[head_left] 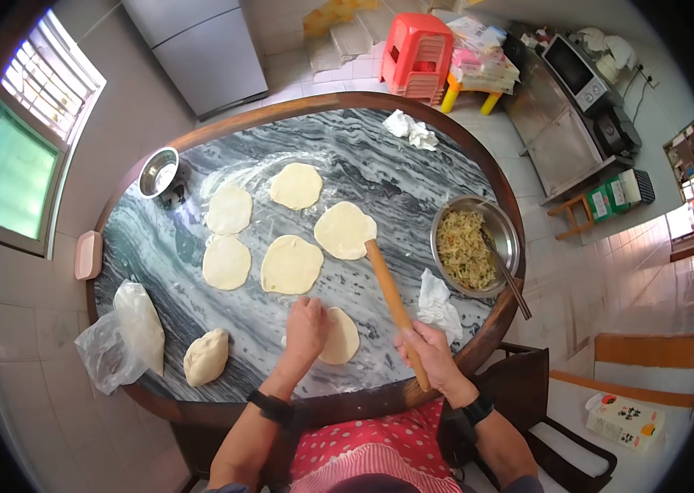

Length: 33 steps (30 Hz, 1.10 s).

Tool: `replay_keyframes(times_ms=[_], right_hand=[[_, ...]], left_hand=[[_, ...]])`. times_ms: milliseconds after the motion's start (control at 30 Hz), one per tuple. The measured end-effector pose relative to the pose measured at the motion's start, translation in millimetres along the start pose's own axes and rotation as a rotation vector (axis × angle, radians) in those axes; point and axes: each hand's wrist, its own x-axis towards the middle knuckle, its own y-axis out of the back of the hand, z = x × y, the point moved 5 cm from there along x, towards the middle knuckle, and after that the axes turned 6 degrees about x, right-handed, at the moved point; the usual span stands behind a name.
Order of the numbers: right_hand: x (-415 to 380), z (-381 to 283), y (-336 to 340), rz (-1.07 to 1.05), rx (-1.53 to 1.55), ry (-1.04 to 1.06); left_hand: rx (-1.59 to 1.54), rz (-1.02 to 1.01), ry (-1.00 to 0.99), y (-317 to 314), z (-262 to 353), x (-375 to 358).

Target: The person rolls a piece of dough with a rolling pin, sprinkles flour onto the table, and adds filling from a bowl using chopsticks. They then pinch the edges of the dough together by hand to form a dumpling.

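Note:
My right hand [429, 353] is wrapped round a wooden rolling pin [392, 297] near its lower end. The pin slants up and left, its far tip overlapping the edge of a flat dough round [340, 231]. Curled closed, my left hand [307, 327] covers the left edge of a smaller dough round [340, 337] close to me; whatever its fingers hold is hidden. Beyond my left hand lie several other flattened rounds, among them a dough round [291, 264] just above it. A thick lump of dough [206, 358] sits to the left.
At right stands a metal bowl [507, 232] of shredded filling [466, 246] with chopsticks [511, 279]. Crumpled tissue [438, 304] lies beside it. A small metal bowl [158, 172] and a plastic bag [121, 337] with dough are at left. A wooden rim [314, 100] edges the marble table.

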Motion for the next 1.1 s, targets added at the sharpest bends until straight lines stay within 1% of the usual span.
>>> replay_keyframes(times_ms=[67,100,167,200,267,300,367,400,467,500,567,600,667,700,767,800,867,1000,1100], right_hand=[[-6,-3,-1,0.053,0.013,0.058],[-8,-1,1,0.058,0.019,0.061],[-10,-1,6,0.102,-0.15,0.183],[-11,3,9,0.109,-0.147,0.184],[-13,6,11,0.101,-0.186,0.275],[-14,9,13,0.104,-0.184,0.275],[-16,9,14,0.121,-0.348,0.348],[-17,6,13,0.127,-0.348,0.35],[-22,0,9,0.152,-0.305,0.257],[-25,-2,8,0.153,-0.304,0.254],[-26,-2,6,0.137,-0.257,0.193],[-26,-2,4,0.134,-0.257,0.191],[-25,-2,2,0.116,-0.089,0.162],[-27,-3,2,0.117,-0.091,0.159],[-27,-2,-2,0.065,-0.01,0.079],[-27,-3,-3,0.064,-0.011,0.077],[-26,-5,-5,0.054,-0.046,0.104],[-21,-10,-10,0.092,-0.142,0.103],[-18,-14,-10,0.108,-0.213,0.121]], left_hand=[[-0.007,-0.016,-0.084,1,5,1],[-0.004,-0.02,-0.091,0,6,0],[-0.123,-0.02,0.047,-3,1,1],[-0.123,-0.025,0.041,-1,2,4],[-0.09,-0.194,0.09,-1,-1,9],[-0.089,-0.198,0.089,-1,-2,10],[-0.007,-0.129,-0.023,2,2,12],[-0.009,-0.131,-0.029,1,2,13],[0.064,0.034,-0.329,9,15,9],[0.063,0.031,-0.329,10,17,7],[0.04,-0.154,-0.271,10,15,4],[0.041,-0.154,-0.267,12,14,3],[-0.35,-0.316,-0.031,7,5,2],[-0.353,-0.317,-0.029,9,8,1],[-0.236,-0.224,-0.185,18,21,1],[-0.237,-0.224,-0.183,17,18,0],[-0.061,-0.165,-0.326,13,18,-1],[0.003,-0.206,-0.358,8,14,1],[-0.064,-0.183,-0.391,9,11,2]])
